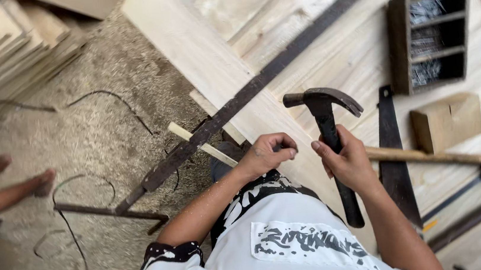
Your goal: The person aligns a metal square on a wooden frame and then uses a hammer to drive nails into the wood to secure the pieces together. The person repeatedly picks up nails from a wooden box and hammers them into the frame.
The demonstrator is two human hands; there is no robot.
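Note:
My right hand (347,162) grips the black handle of a claw hammer (324,108), its dark head raised over a pale wooden board (209,61). My left hand (266,153) is pinched shut beside it, fingertips close to the hammer handle; something small and dark, maybe a nail, shows at the fingertips. Both hands hover over the board's near edge, above my white and black shirt.
A long dark metal bar clamp (259,82) crosses the boards diagonally. A compartmented wooden box of nails (429,35), a wood block (446,121), a second hammer with wooden handle (445,158) and a dark flat blade (393,160) lie right. Another person's feet (13,182) rest on the sawdust floor left.

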